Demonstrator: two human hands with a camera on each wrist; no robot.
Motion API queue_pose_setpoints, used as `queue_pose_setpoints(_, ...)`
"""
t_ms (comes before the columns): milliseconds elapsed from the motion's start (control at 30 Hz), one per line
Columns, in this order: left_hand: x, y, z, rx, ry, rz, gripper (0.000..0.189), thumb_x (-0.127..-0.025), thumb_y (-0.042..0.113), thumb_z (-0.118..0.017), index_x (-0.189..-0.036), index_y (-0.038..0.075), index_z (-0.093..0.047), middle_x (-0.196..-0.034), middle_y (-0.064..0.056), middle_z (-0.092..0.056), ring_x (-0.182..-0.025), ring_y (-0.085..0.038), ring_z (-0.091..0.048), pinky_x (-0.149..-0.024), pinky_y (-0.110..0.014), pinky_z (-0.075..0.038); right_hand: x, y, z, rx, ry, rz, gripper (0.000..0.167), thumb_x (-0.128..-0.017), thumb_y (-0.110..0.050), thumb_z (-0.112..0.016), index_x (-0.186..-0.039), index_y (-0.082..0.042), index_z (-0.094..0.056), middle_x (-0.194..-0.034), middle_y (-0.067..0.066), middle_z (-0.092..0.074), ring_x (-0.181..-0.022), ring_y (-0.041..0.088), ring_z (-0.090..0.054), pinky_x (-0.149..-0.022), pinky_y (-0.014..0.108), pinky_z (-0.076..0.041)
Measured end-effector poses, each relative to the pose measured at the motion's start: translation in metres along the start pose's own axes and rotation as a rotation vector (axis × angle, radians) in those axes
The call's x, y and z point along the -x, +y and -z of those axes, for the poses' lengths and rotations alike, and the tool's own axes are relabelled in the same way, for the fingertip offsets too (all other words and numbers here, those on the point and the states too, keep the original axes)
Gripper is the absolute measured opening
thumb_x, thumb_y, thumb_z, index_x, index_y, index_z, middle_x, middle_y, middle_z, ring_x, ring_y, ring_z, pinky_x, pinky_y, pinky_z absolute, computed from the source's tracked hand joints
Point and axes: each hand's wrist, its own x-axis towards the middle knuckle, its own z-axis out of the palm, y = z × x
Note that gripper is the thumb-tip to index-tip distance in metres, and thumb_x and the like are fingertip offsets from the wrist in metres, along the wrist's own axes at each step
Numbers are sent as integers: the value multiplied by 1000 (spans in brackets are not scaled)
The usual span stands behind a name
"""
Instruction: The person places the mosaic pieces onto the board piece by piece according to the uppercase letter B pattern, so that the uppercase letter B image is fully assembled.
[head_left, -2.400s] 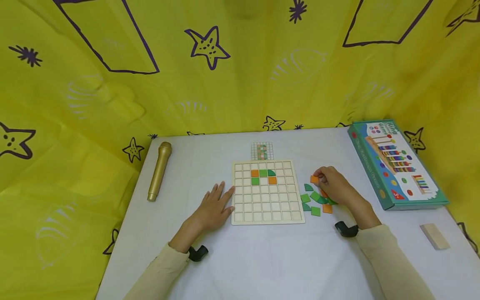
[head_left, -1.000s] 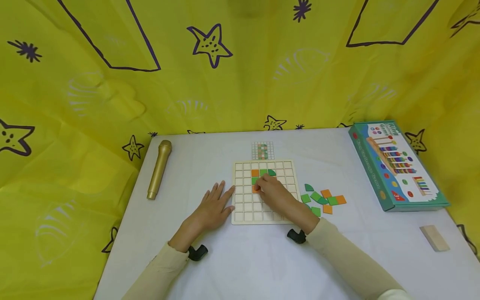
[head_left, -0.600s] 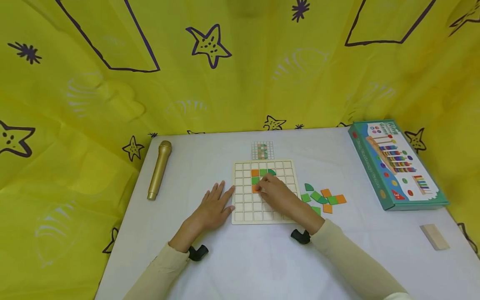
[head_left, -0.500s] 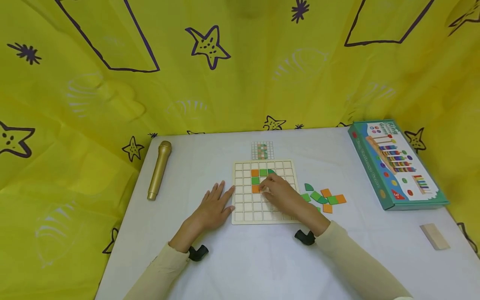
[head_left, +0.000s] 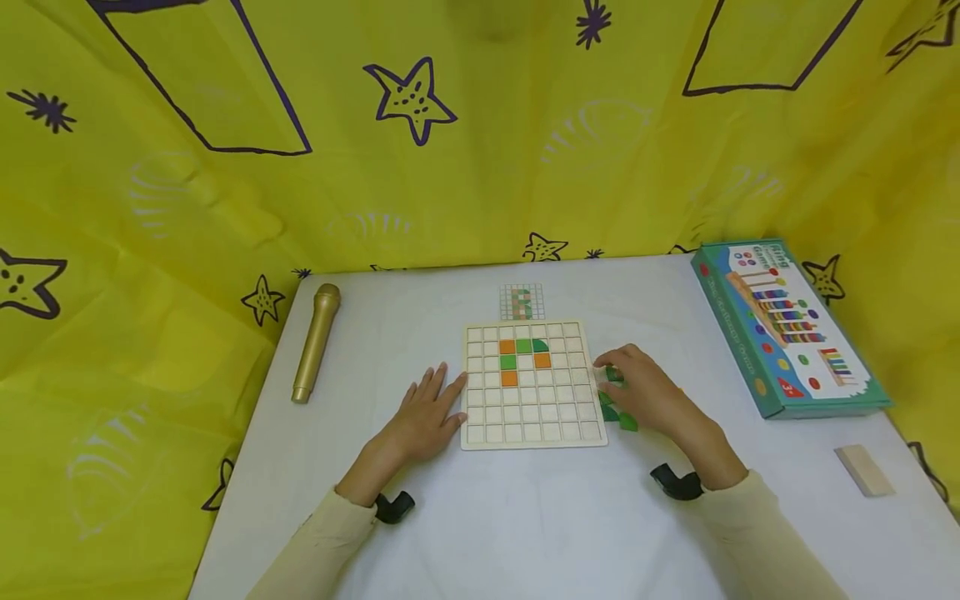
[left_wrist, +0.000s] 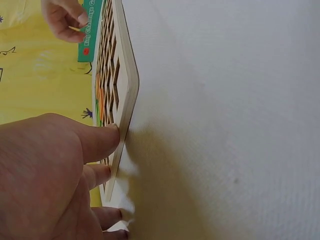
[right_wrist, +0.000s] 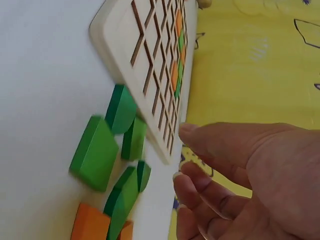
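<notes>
A wooden grid board (head_left: 531, 416) lies mid-table. Orange and green tiles sit in its upper cells, among them a green quarter-round (head_left: 540, 345) and an orange square (head_left: 509, 378) in the lowest filled row. My left hand (head_left: 422, 422) lies spread at the board's left edge, thumb and fingertips touching it. My right hand (head_left: 651, 392) hovers just off the right edge, fingers slightly bent, with nothing between thumb and fingers. Below it are loose tiles, partly hidden in the head view; the right wrist view shows a green square (right_wrist: 94, 154), a dark green quarter-round (right_wrist: 121, 111) and an orange tile (right_wrist: 90, 222).
A small printed pattern card (head_left: 521, 302) lies behind the board. To the left is a gold microphone (head_left: 316, 343). A green game box (head_left: 787, 333) stands at the right, with a pale wooden block (head_left: 864, 470) in front of it. A yellow cloth hangs behind the table.
My right hand carried an orange square from the loose tiles to the board, let it go in the third filled row, and moved back right over the pile. My left hand stayed put.
</notes>
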Motion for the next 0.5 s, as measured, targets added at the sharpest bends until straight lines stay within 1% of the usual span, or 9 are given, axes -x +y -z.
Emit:
queue_pose_setpoints(67,0,0,0,-1,2,-1,67,-111,39,-51,-169,17,-27,-176,-21,-11,-163,-42,-6,-129,-64,-12,4,5,3,-5,-19,-5,35,-102,-10,-69,-135,1,-64,-131,22,-58,-112,35,-59,-98,54,-52)
queue_pose_setpoints(167,1,0,0,-2,2,-2,67,-111,39,-51,-169,17,-27,-176,-22,-11,-163,-43,-6,-129,-64,-12,9,10,3,-1,-45,-10,33,-101,-10,-70,-133,-2,-66,-128,21,-58,-108,32,-58,-93,52,-52)
queue_pose_setpoints(300,1,0,0,3,2,-4,66,-111,38,-51,-169,17,-27,-176,-22,-10,-163,-43,-6,-129,-64,-12,14,16,0,18,-61,-6,28,-100,-11,-72,-127,-7,-70,-123,19,-58,-109,33,-57,-92,53,-51)
queue_pose_setpoints(433,0,-1,0,5,3,-1,66,-111,38,-51,-169,17,-27,-176,-21,-11,-163,-43,-6,-128,-65,-12,13,21,-5,34,-41,3,27,-101,-10,-71,-127,-7,-69,-121,19,-59,-109,35,-57,-92,54,-51)
queue_pose_setpoints(500,1,-1,0,4,3,2,66,-111,39,-51,-169,17,-27,-176,-21,-11,-163,-42,-7,-128,-64,-12,11,22,-7,38,-19,6,28,-101,-10,-70,-129,-6,-67,-123,19,-59,-112,36,-57,-93,54,-51)
